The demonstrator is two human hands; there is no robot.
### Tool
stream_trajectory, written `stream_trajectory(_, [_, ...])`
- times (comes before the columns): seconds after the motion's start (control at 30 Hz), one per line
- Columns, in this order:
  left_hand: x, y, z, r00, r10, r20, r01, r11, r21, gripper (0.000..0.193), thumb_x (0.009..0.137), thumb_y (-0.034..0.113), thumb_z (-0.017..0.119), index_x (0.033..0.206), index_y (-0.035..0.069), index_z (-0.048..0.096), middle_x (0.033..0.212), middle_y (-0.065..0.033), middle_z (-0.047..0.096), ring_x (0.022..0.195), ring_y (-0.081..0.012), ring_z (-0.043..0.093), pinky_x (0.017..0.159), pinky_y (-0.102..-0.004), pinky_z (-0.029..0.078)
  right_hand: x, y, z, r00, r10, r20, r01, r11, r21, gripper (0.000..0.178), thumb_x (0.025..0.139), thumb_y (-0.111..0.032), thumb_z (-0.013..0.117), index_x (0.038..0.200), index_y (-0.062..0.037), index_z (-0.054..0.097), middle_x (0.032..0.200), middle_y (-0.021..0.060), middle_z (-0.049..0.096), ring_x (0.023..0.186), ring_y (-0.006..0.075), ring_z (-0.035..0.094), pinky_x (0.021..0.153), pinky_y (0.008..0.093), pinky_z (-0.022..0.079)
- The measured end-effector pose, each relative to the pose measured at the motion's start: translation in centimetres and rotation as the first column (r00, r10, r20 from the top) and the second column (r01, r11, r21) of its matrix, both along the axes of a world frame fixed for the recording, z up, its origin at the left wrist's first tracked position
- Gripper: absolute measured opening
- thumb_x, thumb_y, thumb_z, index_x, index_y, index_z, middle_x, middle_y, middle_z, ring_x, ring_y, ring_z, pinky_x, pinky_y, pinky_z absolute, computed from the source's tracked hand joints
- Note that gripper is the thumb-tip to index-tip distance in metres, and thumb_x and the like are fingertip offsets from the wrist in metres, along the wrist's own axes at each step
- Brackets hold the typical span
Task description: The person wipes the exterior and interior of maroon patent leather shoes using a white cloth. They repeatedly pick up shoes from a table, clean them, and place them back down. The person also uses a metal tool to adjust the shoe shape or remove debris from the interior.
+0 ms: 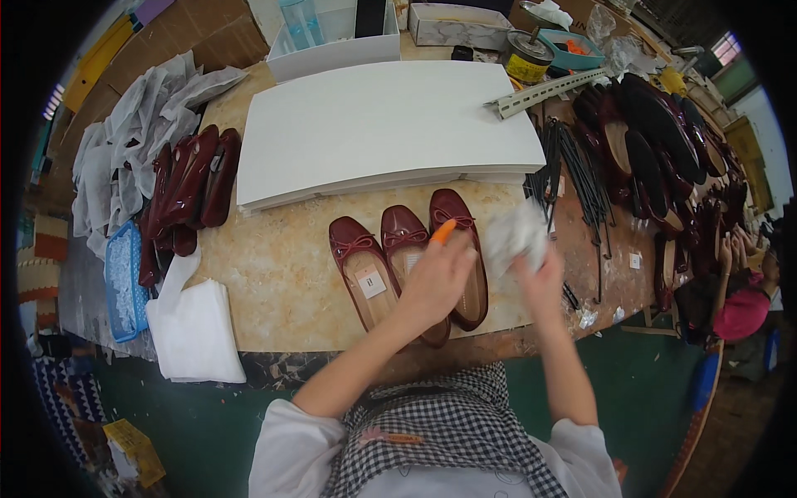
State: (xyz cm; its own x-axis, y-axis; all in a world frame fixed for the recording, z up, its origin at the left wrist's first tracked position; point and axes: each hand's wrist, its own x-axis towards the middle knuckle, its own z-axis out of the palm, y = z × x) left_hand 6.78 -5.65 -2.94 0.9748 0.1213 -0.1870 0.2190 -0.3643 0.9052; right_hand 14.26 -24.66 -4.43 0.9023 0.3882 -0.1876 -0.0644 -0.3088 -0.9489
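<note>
Three dark red glossy ballet flats with bows lie side by side before me, toes pointing away: a left shoe [352, 234], a middle shoe [403, 224] and a right shoe [449, 206]. Inside the left one is a small white tag [370, 282]. My left hand [440, 282], an orange cover [444, 231] on one finger, reaches over the middle and right shoes. Its fingers are too blurred to show any grip. Just right of the shoes, my right hand [541, 278] is closed on crumpled white paper or cloth [513, 238], smeared by motion.
Behind the shoes lies a stack of white sheets [382, 124] bearing a perforated metal strip [548, 93]. More red shoes [193, 178] sit at left, near a blue basket [126, 282] and white sheets [195, 332]. Black rods [585, 199] and piled shoes [647, 149] occupy the right; another person [735, 307] is beyond.
</note>
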Motion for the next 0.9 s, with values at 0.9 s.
stream_trajectory(0.9, [12.2, 15.7, -0.4, 0.912, -0.103, 0.397, -0.352, 0.301, 0.886, 0.064, 0.086, 0.053, 0.057, 0.143, 0.025, 0.044, 0.136, -0.0238, 0.047, 0.14, -0.0412, 0.023, 0.109, -0.0691, 0.008, -0.3, 1.4, -1.7, 0.935, 0.194, 0.299, -0.129, 0.966, -0.223, 0.06, 0.08, -0.007, 0.07, 0.137, -0.0067, 0.05, 0.111, 0.0101, 0.058, 0.094, 0.02, 0.057, 0.077, 0.0298, 0.047])
